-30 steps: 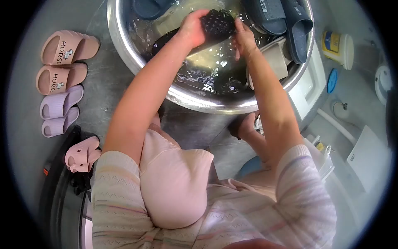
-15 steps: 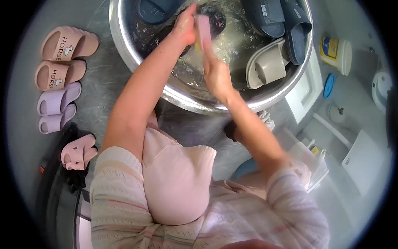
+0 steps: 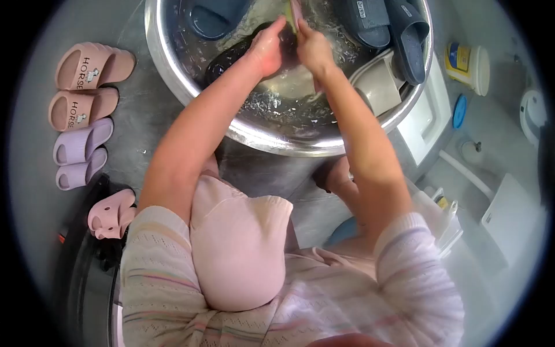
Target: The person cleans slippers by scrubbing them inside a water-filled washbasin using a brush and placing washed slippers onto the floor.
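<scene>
A large round metal basin (image 3: 277,143) of water takes up the top of the view. My left hand (image 3: 267,51) is closed on a black slipper (image 3: 226,60) that lies partly in the water. Beside it, my right hand (image 3: 315,52) grips a pink and yellow sponge or brush (image 3: 296,13), held against the slipper's upper end. Part of the slipper is hidden behind my hands. A dark blue slipper (image 3: 211,20) floats at the upper left. Two more dark blue slippers (image 3: 365,22) (image 3: 407,43) and a beige one (image 3: 378,84) rest at the basin's right side.
Left of the basin, brown slippers (image 3: 84,110), lilac slippers (image 3: 81,144) and pink slippers (image 3: 111,215) stand on the grey floor (image 3: 150,124). To the right are a white tray (image 3: 430,124), a white and yellow bucket (image 3: 467,68) and a blue lid (image 3: 459,111).
Since half a second ago, the sponge or brush has moved up and slightly right with my right hand. A second ago, the slipper's dark studded surface showed between my hands; now they cover much of it.
</scene>
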Motion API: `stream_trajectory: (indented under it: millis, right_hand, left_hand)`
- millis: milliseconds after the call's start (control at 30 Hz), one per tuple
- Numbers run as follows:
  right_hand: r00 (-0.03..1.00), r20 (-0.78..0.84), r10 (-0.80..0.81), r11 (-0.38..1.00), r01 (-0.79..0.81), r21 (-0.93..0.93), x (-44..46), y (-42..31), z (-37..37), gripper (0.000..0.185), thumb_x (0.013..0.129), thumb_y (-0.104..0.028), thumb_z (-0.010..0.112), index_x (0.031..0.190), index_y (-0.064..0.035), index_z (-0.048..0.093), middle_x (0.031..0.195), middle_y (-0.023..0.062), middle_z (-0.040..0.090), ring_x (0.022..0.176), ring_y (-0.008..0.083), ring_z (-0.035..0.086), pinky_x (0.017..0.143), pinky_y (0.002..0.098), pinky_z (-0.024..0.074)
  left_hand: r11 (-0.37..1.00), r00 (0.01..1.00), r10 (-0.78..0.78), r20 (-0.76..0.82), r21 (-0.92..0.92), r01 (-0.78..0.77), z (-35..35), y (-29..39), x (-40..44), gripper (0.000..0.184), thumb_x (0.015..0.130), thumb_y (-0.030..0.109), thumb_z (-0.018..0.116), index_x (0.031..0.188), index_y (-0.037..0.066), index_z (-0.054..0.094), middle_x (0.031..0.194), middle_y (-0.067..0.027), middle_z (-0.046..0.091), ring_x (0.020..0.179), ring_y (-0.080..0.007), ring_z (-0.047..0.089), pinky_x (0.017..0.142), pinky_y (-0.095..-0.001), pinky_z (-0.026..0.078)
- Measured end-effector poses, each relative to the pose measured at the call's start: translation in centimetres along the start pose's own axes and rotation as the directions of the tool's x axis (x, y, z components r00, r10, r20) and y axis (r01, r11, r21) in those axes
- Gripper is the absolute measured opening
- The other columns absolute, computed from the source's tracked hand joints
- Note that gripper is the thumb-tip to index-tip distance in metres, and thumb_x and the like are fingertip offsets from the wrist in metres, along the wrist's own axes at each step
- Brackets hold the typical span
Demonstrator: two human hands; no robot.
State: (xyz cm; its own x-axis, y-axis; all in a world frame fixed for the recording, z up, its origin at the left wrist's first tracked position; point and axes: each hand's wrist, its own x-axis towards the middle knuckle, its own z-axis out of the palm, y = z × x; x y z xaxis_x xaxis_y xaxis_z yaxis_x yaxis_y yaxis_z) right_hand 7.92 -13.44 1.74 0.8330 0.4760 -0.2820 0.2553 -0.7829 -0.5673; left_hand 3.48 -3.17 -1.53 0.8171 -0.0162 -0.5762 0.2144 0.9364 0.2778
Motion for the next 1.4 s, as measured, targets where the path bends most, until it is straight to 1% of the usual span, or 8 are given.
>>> stream_trajectory:
  millis: [500, 567, 633, 1000, 1100, 1233, 1267, 1400]
  right_hand:
    - [0.995, -0.025, -0.1, 0.99, 0.102, 0.093, -8.2, -1.1, 1.5, 0.045, 0.089, -0.012, 0.042, 0.133, -0.0114, 0.034, 0.07, 0.0297, 0.055, 0.064, 0.0436, 0.057, 0.057, 0.0452, 0.0447]
    - [0.989, -0.057, -0.138, 0.986, 0.143, 0.085, -10.6, -0.4, 2.0, 0.044, 0.089, -0.011, 0.043, 0.132, -0.0115, 0.036, 0.071, 0.0296, 0.055, 0.064, 0.0421, 0.058, 0.057, 0.0431, 0.0454]
    - [0.996, 0.031, 0.081, 0.989, -0.084, 0.124, -6.5, -0.5, 0.7, 0.04, 0.089, -0.015, 0.044, 0.128, -0.0124, 0.042, 0.074, 0.0288, 0.057, 0.068, 0.0424, 0.058, 0.061, 0.0426, 0.0467]
    - [0.998, -0.063, -0.012, 0.995, 0.018, 0.095, 1.3, -0.6, 0.4, 0.025, 0.086, -0.014, 0.041, 0.104, -0.0052, 0.055, 0.084, 0.0265, 0.059, 0.082, 0.0425, 0.057, 0.072, 0.0448, 0.0459]
    - [0.993, 0.019, -0.113, 0.99, 0.111, 0.088, -5.9, -2.2, 0.6, 0.04, 0.089, -0.015, 0.044, 0.129, -0.0122, 0.043, 0.073, 0.0292, 0.057, 0.069, 0.0412, 0.06, 0.068, 0.0464, 0.0474]
    - [0.977, 0.013, -0.212, 0.977, 0.212, 0.025, -6.1, -1.4, 1.0, 0.042, 0.087, -0.013, 0.046, 0.129, -0.0139, 0.043, 0.07, 0.0274, 0.058, 0.068, 0.0408, 0.06, 0.069, 0.0462, 0.0484]
    - [0.986, 0.028, -0.162, 0.986, 0.161, 0.043, -3.4, -1.9, 0.8, 0.038, 0.087, -0.016, 0.044, 0.126, -0.0133, 0.045, 0.075, 0.025, 0.06, 0.071, 0.0415, 0.06, 0.068, 0.047, 0.0485]
    - [0.985, 0.029, -0.167, 0.985, 0.168, -0.033, 1.3, -3.0, 1.0, 0.037, 0.088, -0.018, 0.043, 0.124, -0.016, 0.046, 0.078, 0.0251, 0.06, 0.071, 0.043, 0.058, 0.065, 0.0484, 0.0477]
  left_hand:
    - [0.989, 0.982, 0.123, 0.146, -0.102, -0.108, -1.3, 3.1, 0.6, 0.041, 0.094, 0.029, 0.035, 0.121, 0.0, 0.044, 0.117, -0.0128, 0.054, 0.109, -0.0267, 0.051, 0.098, -0.0401, 0.037]
    - [0.993, 0.999, 0.053, -0.003, -0.102, -0.053, 0.1, 2.9, -0.3, 0.041, 0.093, 0.03, 0.037, 0.122, 0.002, 0.043, 0.117, -0.0125, 0.054, 0.109, -0.0252, 0.051, 0.096, -0.0396, 0.038]
    - [0.996, 0.996, 0.09, -0.02, -0.005, -0.09, -0.3, 1.2, 0.0, 0.041, 0.093, 0.031, 0.039, 0.122, 0.002, 0.044, 0.117, -0.0111, 0.054, 0.109, -0.0233, 0.051, 0.095, -0.0382, 0.039]
    - [1.0, 0.989, -0.023, 0.147, 0.015, 0.021, -3.4, 2.2, 2.2, 0.046, 0.09, 0.038, 0.044, 0.12, 0.004, 0.047, 0.116, -0.0074, 0.055, 0.105, -0.0207, 0.053, 0.096, -0.0341, 0.037]
    - [0.992, 0.99, 0.119, -0.074, -0.027, -0.121, -1.3, 2.8, 0.6, 0.058, 0.086, 0.049, 0.045, 0.12, 0.002, 0.045, 0.116, -0.012, 0.054, 0.105, -0.0245, 0.052, 0.094, -0.037, 0.038]
    - [0.996, 0.997, 0.021, 0.079, -0.09, -0.014, -5.5, 1.2, 3.5, 0.047, 0.089, 0.045, 0.042, 0.115, 0.007, 0.048, 0.104, -0.0068, 0.057, 0.101, -0.0231, 0.052, 0.087, -0.0367, 0.042]
    - [0.975, 0.978, 0.204, 0.033, 0.079, -0.206, -4.4, 0.9, 3.0, 0.046, 0.089, 0.045, 0.042, 0.119, 0.01, 0.047, 0.112, -0.0053, 0.055, 0.105, -0.0207, 0.051, 0.092, -0.0343, 0.039]
    - [0.977, 0.979, 0.19, -0.076, 0.117, -0.18, -1.3, 1.7, 0.2, 0.051, 0.09, 0.045, 0.041, 0.125, 0.007, 0.041, 0.115, -0.0065, 0.053, 0.107, -0.021, 0.049, 0.097, -0.036, 0.034]
